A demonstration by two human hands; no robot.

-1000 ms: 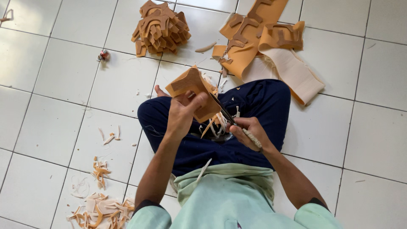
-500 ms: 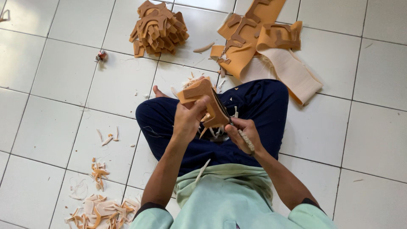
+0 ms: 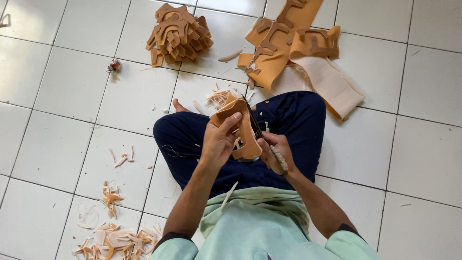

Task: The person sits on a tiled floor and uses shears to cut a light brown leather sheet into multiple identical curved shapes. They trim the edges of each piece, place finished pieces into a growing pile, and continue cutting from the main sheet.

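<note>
I sit cross-legged on a white tiled floor in dark blue trousers. My left hand (image 3: pixel 220 139) grips a tan leather cut-out piece (image 3: pixel 244 137), held upright over my lap. My right hand (image 3: pixel 275 153) is closed on the wrapped handle of a pair of dark scissors (image 3: pixel 254 126), whose blades lie along the right edge of the leather piece and point away from me.
A pile of cut tan shapes (image 3: pixel 178 33) lies at the far left. Large tan sheets with cut-out holes (image 3: pixel 288 41) and a pale backing sheet (image 3: pixel 332 86) lie at the far right. Offcut scraps (image 3: pixel 113 236) litter the near left floor. A small object (image 3: pixel 114 65) lies on a tile.
My left hand has turned the leather piece from lying flat to standing more upright and drawn it nearer. The right hand has moved the scissors up along its right edge.
</note>
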